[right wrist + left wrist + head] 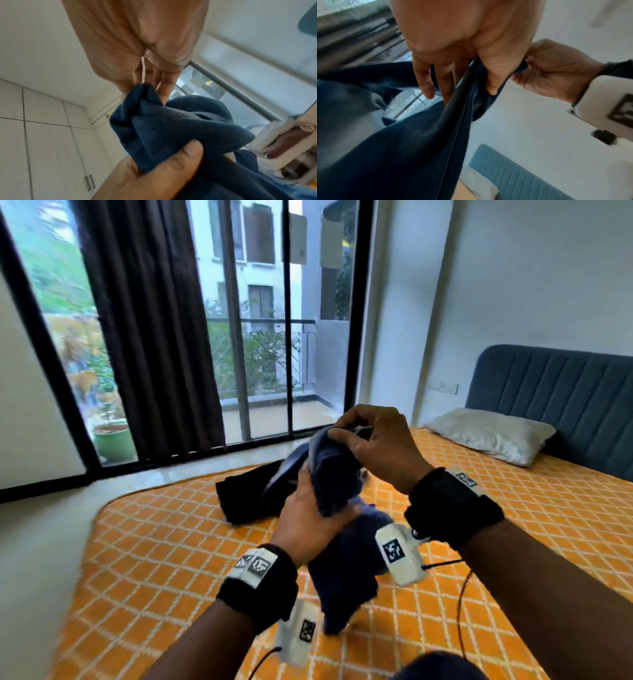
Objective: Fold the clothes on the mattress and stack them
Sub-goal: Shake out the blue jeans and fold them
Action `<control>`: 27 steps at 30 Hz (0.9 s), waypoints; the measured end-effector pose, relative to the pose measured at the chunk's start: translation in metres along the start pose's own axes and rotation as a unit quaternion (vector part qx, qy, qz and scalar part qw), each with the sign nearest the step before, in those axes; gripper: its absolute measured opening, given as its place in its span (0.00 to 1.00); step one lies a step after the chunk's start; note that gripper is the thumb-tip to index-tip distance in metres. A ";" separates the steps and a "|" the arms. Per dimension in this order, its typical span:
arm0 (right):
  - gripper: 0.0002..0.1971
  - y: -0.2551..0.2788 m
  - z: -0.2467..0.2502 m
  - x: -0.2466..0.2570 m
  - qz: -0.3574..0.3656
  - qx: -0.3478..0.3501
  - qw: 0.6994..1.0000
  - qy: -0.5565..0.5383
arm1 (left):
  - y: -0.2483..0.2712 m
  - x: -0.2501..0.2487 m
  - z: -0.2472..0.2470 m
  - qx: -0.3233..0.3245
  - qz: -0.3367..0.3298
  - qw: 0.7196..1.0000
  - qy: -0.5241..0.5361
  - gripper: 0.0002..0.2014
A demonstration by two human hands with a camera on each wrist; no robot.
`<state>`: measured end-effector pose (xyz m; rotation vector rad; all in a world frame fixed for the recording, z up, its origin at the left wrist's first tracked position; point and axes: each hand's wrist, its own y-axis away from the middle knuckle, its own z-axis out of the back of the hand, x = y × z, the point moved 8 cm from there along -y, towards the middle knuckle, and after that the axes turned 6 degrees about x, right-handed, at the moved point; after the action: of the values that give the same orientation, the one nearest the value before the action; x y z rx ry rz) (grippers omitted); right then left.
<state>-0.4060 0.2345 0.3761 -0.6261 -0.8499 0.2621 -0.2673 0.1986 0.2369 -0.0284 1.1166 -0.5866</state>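
1. Bedroom setting: a mattress (171,542) under an orange sheet with a white lattice pattern is filling the lower part of the head view, with a blue padded headboard (555,392) and a white pillow (489,436) lying at its far right end.
2. Beyond the mattress, a dark-framed glass door (267,337) is giving onto a balcony, and a dark brown curtain (150,330) is hanging at its left.
3. A blue garment (337,498) is being held up above the mattress, between both hands; its lower part is hanging down towards the sheet. Whether the hem is touching the sheet cannot be determined.
4. The left hand (308,522) is gripping the garment at mid-height. In the left wrist view its thumb is pressing the cloth (402,142) from one side while the fingers (426,83) are lying along the other.
5. The right hand (380,446) is pinching the garment's top edge, above the left hand. In the right wrist view the bunched blue cloth (171,125) is sitting between the two hands' fingers.
6. A black garment (246,498) is lying on the mattress behind the hands, near the far edge. Whether it is folded cannot be confirmed.
7. Both wrists are wearing black bands carrying white marker blocks, with thin black cables trailing from them.
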 end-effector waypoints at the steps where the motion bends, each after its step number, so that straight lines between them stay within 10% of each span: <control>1: 0.05 -0.001 -0.013 0.013 0.005 0.011 1.000 -0.026 | 0.001 -0.001 0.020 -0.036 -0.001 0.999 -0.021 0.43; 4: 0.05 0.005 -0.053 0.029 -0.012 0.092 0.991 -0.099 | 0.010 -0.004 0.070 -0.063 0.029 0.995 -0.073 0.22; 9: 0.50 0.043 -0.134 0.007 -0.047 0.315 0.945 -0.081 | 0.038 0.007 0.156 -0.126 0.072 0.989 0.003 0.04; 13: 0.58 0.080 -0.169 -0.016 -0.097 0.356 0.928 -0.058 | 0.056 -0.019 0.198 -0.126 0.055 0.980 0.146 0.08; 18: 0.47 0.102 -0.174 -0.028 -0.163 0.389 0.865 -0.273 | 0.088 -0.056 0.229 -0.087 0.012 0.934 0.347 0.25; 27: 0.19 0.115 -0.201 -0.014 -0.121 0.376 0.898 -0.192 | 0.096 -0.090 0.245 -0.126 -0.032 0.924 0.359 0.17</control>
<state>-0.2576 0.2368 0.1975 0.2707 -1.1001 0.4642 -0.0450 0.2566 0.3935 -0.0777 1.9102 -0.5174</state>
